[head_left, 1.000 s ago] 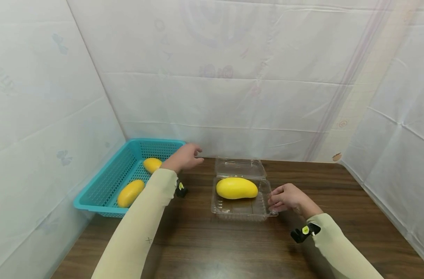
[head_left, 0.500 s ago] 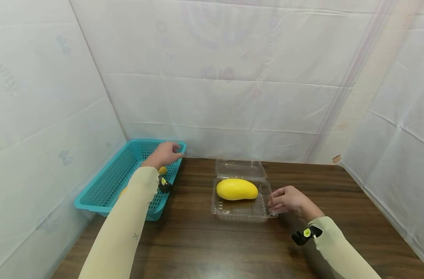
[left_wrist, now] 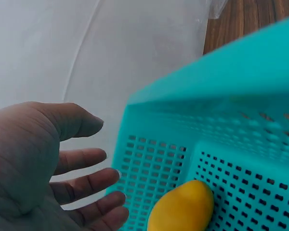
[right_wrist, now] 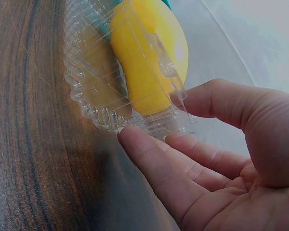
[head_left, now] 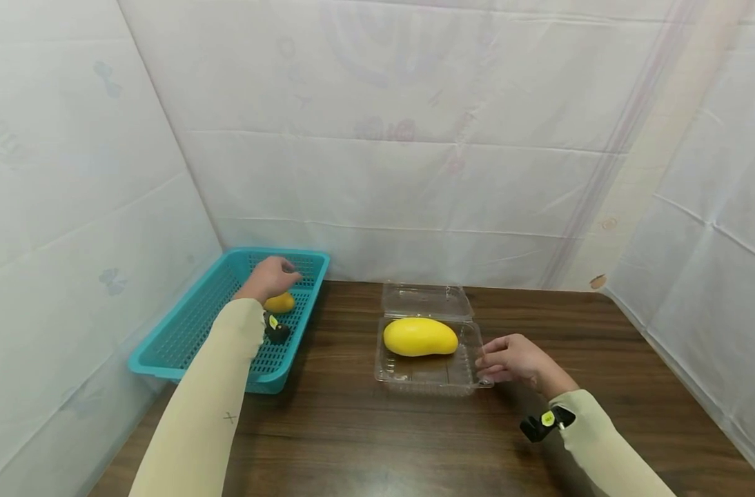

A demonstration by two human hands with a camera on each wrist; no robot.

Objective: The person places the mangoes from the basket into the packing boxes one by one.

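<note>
My left hand (head_left: 270,278) hovers inside the turquoise perforated basket (head_left: 188,324), near its far end. Its fingers are loosely bent, with nothing between them in the left wrist view. Just below it lies an orange-yellow mango (left_wrist: 183,207) on the basket floor. On the right, a clear plastic clamshell container (head_left: 430,386) stands with its lid (head_left: 427,301) folded back. A bright yellow mango (head_left: 421,337) lies in its base. My right hand (head_left: 514,360) pinches the container's right side, thumb at the rim and fingers against the outer wall.
A dark wood-grain table (head_left: 340,442) carries the basket on the left and the container near the middle. White sheeting (head_left: 415,172) stands behind and on both sides. My left sleeve (head_left: 197,400) crosses over the basket's front part and hides some of its floor.
My left hand has moved left from beyond the basket's right rim to over its inside. The sleeve now hides the nearer mango in the basket. My right hand stays at the container.
</note>
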